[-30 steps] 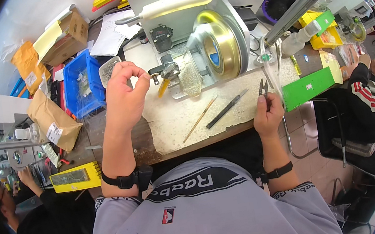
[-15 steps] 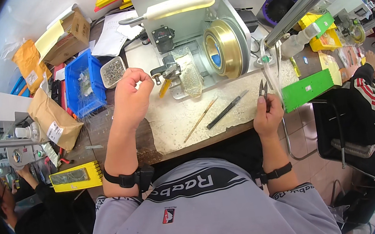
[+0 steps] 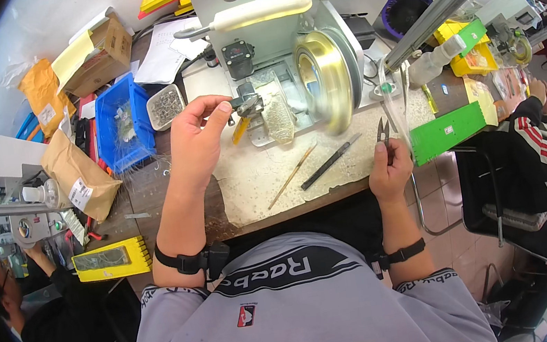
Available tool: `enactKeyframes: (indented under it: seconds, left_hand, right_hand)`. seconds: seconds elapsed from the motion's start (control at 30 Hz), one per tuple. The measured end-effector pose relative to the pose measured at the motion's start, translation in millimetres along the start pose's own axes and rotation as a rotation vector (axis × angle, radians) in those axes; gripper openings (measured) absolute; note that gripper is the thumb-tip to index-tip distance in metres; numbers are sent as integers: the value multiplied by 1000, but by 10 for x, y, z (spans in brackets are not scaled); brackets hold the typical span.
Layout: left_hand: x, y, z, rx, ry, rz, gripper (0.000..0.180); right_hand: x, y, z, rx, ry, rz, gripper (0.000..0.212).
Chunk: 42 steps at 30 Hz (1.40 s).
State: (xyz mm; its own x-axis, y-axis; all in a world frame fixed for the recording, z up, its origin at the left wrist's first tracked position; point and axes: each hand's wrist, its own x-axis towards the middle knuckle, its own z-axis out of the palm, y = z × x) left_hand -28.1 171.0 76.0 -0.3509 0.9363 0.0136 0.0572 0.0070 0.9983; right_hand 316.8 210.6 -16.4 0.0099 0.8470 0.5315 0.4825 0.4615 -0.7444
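My left hand (image 3: 201,128) is at the small metal clamp (image 3: 246,101) at the front of a bench grinding machine, its thumb and fingertips closed on the clamp's near end. Any small piece between those fingertips is too small to make out. To the right of the clamp, the brass-coloured wheel (image 3: 321,84) looks smeared, as if turning. My right hand (image 3: 390,165) is closed round small dark pliers (image 3: 383,130), their jaws pointing away from me and slightly apart. A thin brown stick (image 3: 292,177) and a dark, narrow file-like tool (image 3: 330,162) lie on the stained sheet between my hands.
Left of the machine stand a tray of small metal parts (image 3: 167,107) and a blue bin (image 3: 123,133). A paper bag (image 3: 78,174) and a yellow block (image 3: 112,259) are further left. A green board (image 3: 450,132) lies right. Co-workers sit on both sides.
My left hand has opened from a curled fist and moved slightly right, its fingertips now on the clamp. The wheel has gone from sharp to blurred. My right hand stays put.
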Motion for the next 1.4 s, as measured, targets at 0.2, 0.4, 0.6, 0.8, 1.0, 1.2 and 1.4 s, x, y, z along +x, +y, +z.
enactKeyframes:
  seconds: [0.2,0.4,0.6,0.8,1.0,1.2,1.4]
  left_hand:
    - [3,-2,27,-81,-16,12,19]
    - [7,-14,29,-106,-20,4,18]
    - [-2,-3,40,-126,-19,2,19]
    - [-4,11,45,-129,-24,0,19]
    - [-5,7,33,-111,-24,-2,19]
    - [19,-22,-5,-78,-21,-4,21]
    - [71,266,-55,362,95,405,20]
  right_hand:
    - [-1,1,2,15,6,3,18]
    - [14,-35,-5,7,2,0,18]
    - [14,-31,-16,-14,-1,-2,18]
    - [11,-32,-9,-1,5,3,17]
    - [5,-21,-10,-6,1,8,16]
    - [-9,24,-9,9,24,1,17]
    - [-36,-77,-206,110,-50,32,11]
